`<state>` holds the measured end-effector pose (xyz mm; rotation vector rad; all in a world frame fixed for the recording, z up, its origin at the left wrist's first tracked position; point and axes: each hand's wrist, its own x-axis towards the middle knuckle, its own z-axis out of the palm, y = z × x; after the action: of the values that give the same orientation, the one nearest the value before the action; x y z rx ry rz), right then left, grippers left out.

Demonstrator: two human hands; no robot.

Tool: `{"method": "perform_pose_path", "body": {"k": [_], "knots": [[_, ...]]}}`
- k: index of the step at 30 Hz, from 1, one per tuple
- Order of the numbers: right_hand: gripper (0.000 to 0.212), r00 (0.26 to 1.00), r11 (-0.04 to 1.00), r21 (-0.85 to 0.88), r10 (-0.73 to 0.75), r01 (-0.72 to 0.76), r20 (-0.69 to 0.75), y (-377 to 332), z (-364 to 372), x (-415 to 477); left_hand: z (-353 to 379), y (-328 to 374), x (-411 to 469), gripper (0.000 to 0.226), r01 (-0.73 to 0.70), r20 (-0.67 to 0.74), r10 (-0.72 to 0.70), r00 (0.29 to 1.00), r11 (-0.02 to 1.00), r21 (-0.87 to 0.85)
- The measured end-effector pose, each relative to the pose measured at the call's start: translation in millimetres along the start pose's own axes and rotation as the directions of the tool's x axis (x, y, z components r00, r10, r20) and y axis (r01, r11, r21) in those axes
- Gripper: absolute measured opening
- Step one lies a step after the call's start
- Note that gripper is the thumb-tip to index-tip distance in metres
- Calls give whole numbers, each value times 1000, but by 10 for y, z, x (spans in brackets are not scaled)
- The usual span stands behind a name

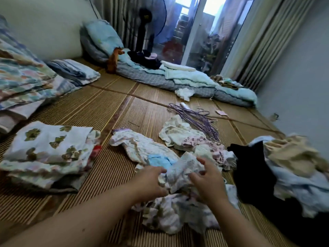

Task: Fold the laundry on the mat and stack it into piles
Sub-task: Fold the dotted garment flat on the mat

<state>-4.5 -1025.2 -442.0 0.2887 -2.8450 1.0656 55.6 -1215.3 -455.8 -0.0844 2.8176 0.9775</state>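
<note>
Both my hands are down in a crumpled heap of small pale printed clothes (170, 209) on the woven mat (106, 111). My left hand (149, 182) grips one edge of a white patterned garment (185, 168), and my right hand (208, 180) pinches its other side. More unfolded pieces (142, 147) lie just beyond, with a light blue one among them. A folded stack topped by a white cloth with green bear prints (49, 148) sits at the left.
A black garment (249, 164) and beige and pale blue clothes (295, 166) are piled at the right. Purple hangers (194, 116) lie further out. Bedding (178, 79), pillows, a standing fan (144, 27) and folded quilts (23, 77) line the back and left.
</note>
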Motion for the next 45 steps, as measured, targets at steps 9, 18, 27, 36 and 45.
{"method": "perform_pose_path", "body": {"k": [9, 18, 27, 36, 45], "knots": [[21, 966, 970, -224, 142, -92, 217, 710, -165, 210, 714, 167, 174, 108, 107, 202, -189, 961, 927, 359], [18, 982, 994, 110, 14, 7, -188, 414, -343, 282, 639, 25, 415, 118, 168, 22, -176, 984, 963, 211], [23, 995, 643, 762, 4, -81, 102, -558, -1370, 670, -306, 897, 553, 112, -347, -359, 239, 902, 896, -277], [24, 993, 548, 832, -16, -89, 117, -921, -1880, 538, -1406, 1607, 103, 28, -635, -665, 373, 647, 747, -198], [62, 846, 716, 695, -409, 66, 341, -1083, -1605, 154, -1644, 2157, -187, 23, -264, -275, 344, 898, 920, 291]]}}
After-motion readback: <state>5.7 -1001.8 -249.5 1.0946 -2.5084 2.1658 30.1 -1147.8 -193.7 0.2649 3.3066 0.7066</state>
